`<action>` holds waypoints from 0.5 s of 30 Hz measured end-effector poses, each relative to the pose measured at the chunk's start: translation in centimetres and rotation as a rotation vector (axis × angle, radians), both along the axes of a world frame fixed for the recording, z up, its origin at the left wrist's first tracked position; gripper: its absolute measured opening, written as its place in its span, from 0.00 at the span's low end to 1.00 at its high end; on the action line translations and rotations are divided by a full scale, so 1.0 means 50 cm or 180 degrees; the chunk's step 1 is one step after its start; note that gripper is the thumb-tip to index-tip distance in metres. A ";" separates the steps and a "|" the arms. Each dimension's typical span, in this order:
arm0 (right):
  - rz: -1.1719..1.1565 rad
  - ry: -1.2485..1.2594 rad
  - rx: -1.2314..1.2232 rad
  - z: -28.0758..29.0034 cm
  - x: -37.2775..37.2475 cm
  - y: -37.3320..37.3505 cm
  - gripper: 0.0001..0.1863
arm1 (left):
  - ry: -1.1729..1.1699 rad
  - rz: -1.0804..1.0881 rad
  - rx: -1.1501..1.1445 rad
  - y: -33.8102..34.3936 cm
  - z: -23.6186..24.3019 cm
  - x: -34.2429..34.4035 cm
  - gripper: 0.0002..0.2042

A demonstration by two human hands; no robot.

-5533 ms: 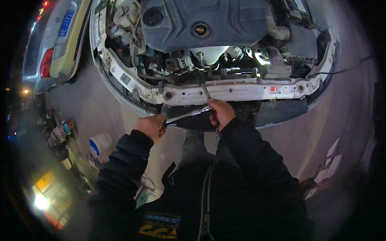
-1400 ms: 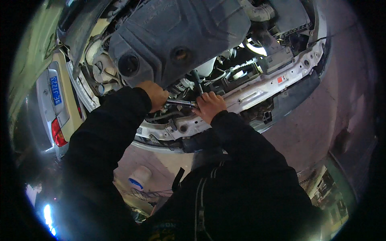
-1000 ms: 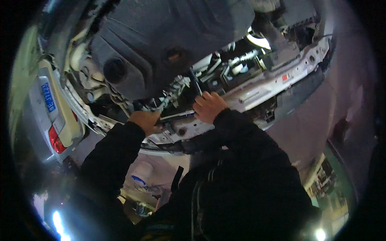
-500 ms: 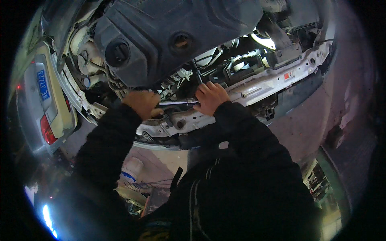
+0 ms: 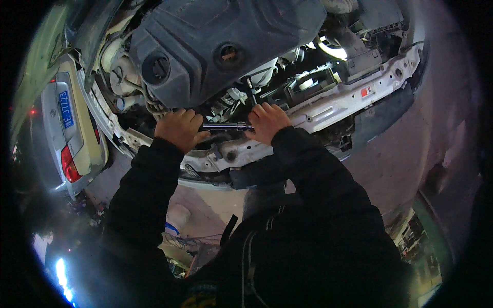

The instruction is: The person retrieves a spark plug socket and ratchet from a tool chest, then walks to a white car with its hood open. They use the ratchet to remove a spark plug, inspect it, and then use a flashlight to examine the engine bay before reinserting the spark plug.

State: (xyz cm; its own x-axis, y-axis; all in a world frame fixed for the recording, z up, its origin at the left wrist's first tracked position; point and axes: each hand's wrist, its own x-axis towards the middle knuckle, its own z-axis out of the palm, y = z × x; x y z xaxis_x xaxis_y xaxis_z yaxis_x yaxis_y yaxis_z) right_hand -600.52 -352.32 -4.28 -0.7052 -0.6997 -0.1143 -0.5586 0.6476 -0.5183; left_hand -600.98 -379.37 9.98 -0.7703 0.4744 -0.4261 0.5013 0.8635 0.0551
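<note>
In the head view, a dark engine cover (image 5: 226, 46) spreads beneath the person's gaze. Just on the near side of the engine cover, a shiny metal bar (image 5: 226, 126) runs crosswise, held at both ends. The left hand (image 5: 178, 128) is closed around the bar's left end, close to the engine cover's near left corner. The right hand (image 5: 268, 123) grips the other end, farther right along the engine cover's near edge. A thin rod (image 5: 252, 93) reaches from the right hand toward that same edge; the grip hides whether rod and bar join.

Nearer the person than the engine cover, a pale crossmember (image 5: 328, 113) curves along the car's front, passing below both hands, with a red-and-white label (image 5: 366, 91) to the right. Left of the engine cover, a second car (image 5: 84, 136) shows a blue plate (image 5: 66, 110) and a red tail light (image 5: 70, 164). Well on the near side of the engine cover, a whitish bucket (image 5: 178, 215) with some blue on it stands on the floor (image 5: 208, 205).
</note>
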 end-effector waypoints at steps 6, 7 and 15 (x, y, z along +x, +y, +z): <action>-0.0243 0.0043 -0.0109 -0.005 -0.004 -0.002 0.21 | -0.0135 -0.0291 -0.0142 0.041 0.026 -0.068 0.14; -0.0291 -0.0059 -0.0068 -0.005 -0.005 -0.002 0.21 | -0.0111 -0.0377 -0.0181 0.060 0.036 -0.087 0.13; -0.0701 -0.0407 -0.0150 -0.002 -0.003 -0.004 0.21 | 0.0370 -0.0879 -0.0140 0.152 0.038 -0.165 0.14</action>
